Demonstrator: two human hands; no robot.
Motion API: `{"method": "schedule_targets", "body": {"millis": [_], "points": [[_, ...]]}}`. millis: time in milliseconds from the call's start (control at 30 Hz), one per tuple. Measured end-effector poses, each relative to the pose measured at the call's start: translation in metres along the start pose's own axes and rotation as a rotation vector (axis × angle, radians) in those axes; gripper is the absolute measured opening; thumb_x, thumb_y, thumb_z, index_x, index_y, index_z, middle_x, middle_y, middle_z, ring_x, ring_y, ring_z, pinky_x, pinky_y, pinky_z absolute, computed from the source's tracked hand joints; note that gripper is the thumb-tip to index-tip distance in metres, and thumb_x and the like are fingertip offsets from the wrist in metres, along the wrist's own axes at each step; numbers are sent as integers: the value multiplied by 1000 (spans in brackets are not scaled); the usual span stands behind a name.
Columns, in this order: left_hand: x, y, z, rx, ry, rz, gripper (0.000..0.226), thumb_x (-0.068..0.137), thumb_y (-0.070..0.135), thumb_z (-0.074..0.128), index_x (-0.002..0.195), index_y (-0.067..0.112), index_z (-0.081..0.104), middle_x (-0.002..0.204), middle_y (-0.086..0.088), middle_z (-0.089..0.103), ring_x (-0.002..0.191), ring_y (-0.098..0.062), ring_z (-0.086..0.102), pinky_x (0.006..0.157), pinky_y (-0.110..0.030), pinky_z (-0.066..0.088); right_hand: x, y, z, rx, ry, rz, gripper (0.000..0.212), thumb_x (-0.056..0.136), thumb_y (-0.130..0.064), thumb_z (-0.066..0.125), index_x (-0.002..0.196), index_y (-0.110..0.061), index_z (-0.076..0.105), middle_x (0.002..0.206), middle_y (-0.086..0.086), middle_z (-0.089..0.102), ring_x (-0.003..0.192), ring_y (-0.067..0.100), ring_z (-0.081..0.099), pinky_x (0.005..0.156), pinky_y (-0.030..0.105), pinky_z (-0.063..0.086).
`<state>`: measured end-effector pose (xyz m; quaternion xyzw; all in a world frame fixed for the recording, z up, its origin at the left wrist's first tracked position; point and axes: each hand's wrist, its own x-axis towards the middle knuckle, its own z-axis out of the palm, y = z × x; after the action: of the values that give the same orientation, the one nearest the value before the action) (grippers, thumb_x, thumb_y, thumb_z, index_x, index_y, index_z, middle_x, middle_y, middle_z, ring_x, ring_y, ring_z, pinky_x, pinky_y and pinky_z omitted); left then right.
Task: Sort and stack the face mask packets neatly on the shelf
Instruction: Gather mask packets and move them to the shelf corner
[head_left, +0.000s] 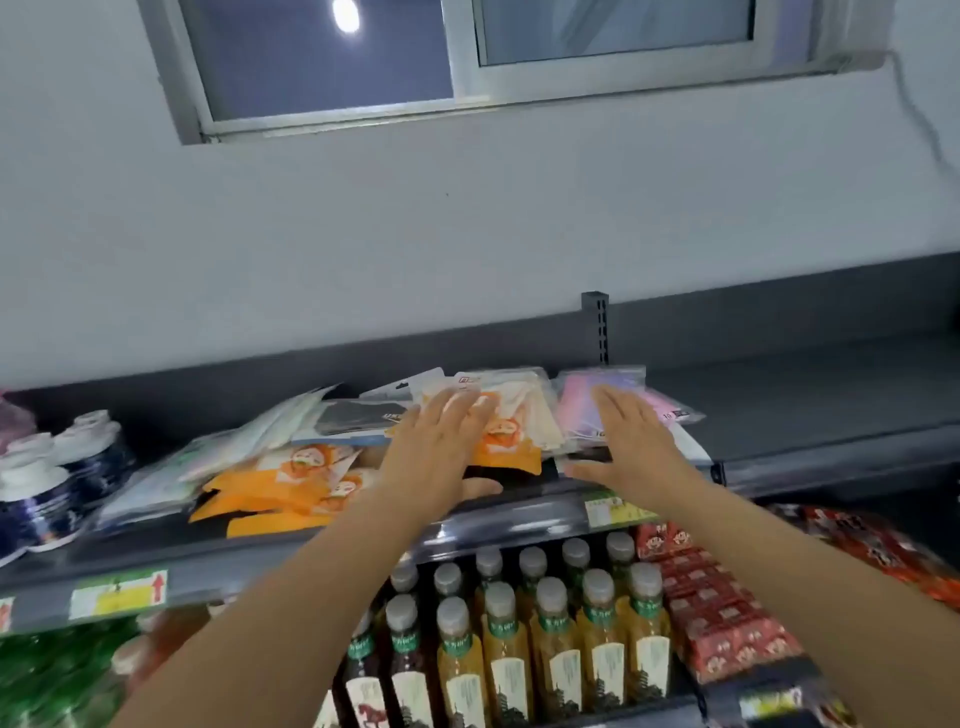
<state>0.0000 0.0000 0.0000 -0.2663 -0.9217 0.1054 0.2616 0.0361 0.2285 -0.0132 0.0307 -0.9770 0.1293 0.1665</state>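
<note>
Face mask packets lie on the dark top shelf (810, 395). My left hand (441, 447) rests flat, fingers spread, on a stack of orange-and-white packets (506, 436). My right hand (631, 441) lies flat, fingers apart, on a stack of pink packets (576, 402). Neither hand grips anything. More orange packets (280, 488) lie in a loose, slanted heap to the left. Behind them lies a black packet (358, 415), and pale clear packets (208, 462) lean further left.
White-capped blue containers (47, 483) stand at the shelf's left end. The shelf's right part is bare. Below, rows of juice bottles (556, 639) and red snack packs (722, 618) fill the lower shelf. A wall and window rise behind.
</note>
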Motion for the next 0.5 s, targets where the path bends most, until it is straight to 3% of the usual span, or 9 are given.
{"method": "schedule_targets", "body": {"millis": [267,333,433,500], "points": [[41,-22,37,-225,-176,-113,115,64,82,53,149,28,-3,159,-1,-2,146,-30,2,115,-53,16,51,-20,-8,235,-19,-68,103,77,-53,67,151,-17,6,159,-2,5,145,15,8,115,31,12],[42,-26,51,-316,-243,-121,115,64,81,54,149,29,-4,160,-1,-3,146,-27,5,116,-50,18,61,-31,-2,365,4,-69,97,76,-46,71,149,-17,15,155,-3,18,142,13,17,111,25,16],[38,-27,71,-437,-227,-117,115,66,76,59,149,31,-6,160,0,-4,146,-23,6,118,-43,15,68,-44,24,545,28,-103,66,76,-35,76,131,-27,40,128,-8,43,127,11,38,97,15,31],[37,-25,82,-458,-142,-121,111,68,75,58,149,33,-4,160,0,-1,146,-21,8,117,-39,13,68,-48,45,568,43,-78,66,78,-38,73,134,-26,39,129,-8,43,122,6,39,97,15,30]]}}
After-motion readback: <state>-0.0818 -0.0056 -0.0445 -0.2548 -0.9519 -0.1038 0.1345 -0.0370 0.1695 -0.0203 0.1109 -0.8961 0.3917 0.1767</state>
